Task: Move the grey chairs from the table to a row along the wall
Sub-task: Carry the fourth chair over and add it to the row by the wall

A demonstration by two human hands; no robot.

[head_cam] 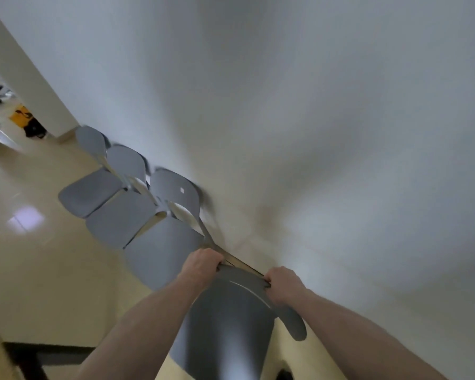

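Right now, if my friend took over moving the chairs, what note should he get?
Left hand and right hand: both gripping the top edge of the backrest of the grey plastic chair nearest you.
Done: three matching grey chairs already stand in a row against the white wall.
Left: set this fourth one down at the near end of the row. The table is out of view, so any chairs remaining can't be seen.

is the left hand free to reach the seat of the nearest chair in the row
Probably not right now: the left hand is gripping the backrest of the held chair, though the nearest row chair sits just beside it, unblocked.
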